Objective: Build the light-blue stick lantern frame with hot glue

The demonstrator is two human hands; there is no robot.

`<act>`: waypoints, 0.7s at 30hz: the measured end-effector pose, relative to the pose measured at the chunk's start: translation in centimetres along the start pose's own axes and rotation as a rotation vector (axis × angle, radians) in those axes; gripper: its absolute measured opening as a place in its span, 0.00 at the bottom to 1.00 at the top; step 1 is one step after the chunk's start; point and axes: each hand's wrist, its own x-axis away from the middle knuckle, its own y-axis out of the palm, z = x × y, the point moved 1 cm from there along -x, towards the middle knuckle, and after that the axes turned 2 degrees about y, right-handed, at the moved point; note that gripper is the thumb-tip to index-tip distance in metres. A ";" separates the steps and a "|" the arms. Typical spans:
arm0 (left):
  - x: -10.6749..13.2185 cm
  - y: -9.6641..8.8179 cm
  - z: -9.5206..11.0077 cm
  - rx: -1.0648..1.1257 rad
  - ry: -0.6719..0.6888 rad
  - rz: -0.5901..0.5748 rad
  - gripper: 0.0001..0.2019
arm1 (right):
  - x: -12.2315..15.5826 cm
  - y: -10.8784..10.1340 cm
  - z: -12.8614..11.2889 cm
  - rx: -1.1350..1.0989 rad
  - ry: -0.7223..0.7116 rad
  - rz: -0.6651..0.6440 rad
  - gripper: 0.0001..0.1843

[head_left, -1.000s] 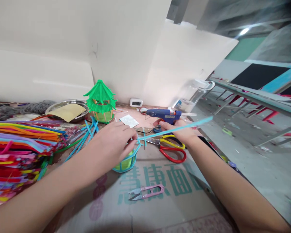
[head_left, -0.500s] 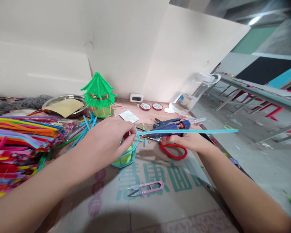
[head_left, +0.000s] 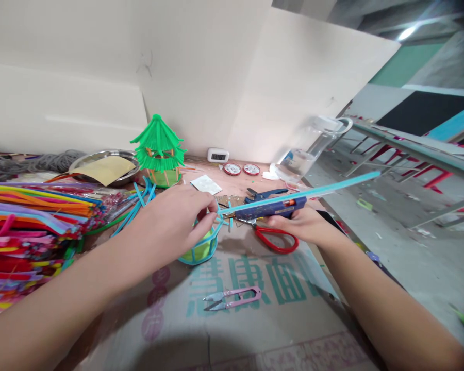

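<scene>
My left hand (head_left: pixel 185 216) pinches the near end of a light blue pipe cleaner (head_left: pixel 325 188), which slants up to the right. Under those fingers stands a small round frame (head_left: pixel 201 251) of blue pipe cleaners with a yellow-green base, partly hidden by the hand. My right hand (head_left: pixel 297 222) is wrapped round a dark blue glue gun (head_left: pixel 270 207), its nozzle pointing left at the pinched end. Whether the nozzle touches the pipe cleaner I cannot tell. Red-handled scissors (head_left: pixel 278 241) lie just below the glue gun.
Pink thread snips (head_left: pixel 235 299) lie on the cardboard in front. Behind stands a green-roofed pipe-cleaner house (head_left: pixel 157 149) beside a metal bowl (head_left: pixel 119 154). Bundled colourful pipe cleaners (head_left: pixel 31 232) fill the left. A clear jug (head_left: pixel 307 149) stands at the back right, near a white timer (head_left: pixel 218 154).
The free end of the blue pipe cleaner has swung upward. The glue gun has shifted slightly and shows more clearly behind it. My left hand has stayed almost in place.
</scene>
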 end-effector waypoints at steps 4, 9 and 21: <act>0.0 0.0 0.0 0.011 -0.001 -0.005 0.09 | 0.0 0.0 0.2 0.058 0.002 0.002 0.19; 0.1 0.1 0.0 0.003 0.004 0.008 0.09 | 0.1 -0.1 -0.1 0.086 -0.040 -0.011 0.22; 0.0 0.0 0.0 0.005 -0.004 -0.012 0.09 | 0.3 -0.1 -0.1 0.193 0.042 -0.030 0.26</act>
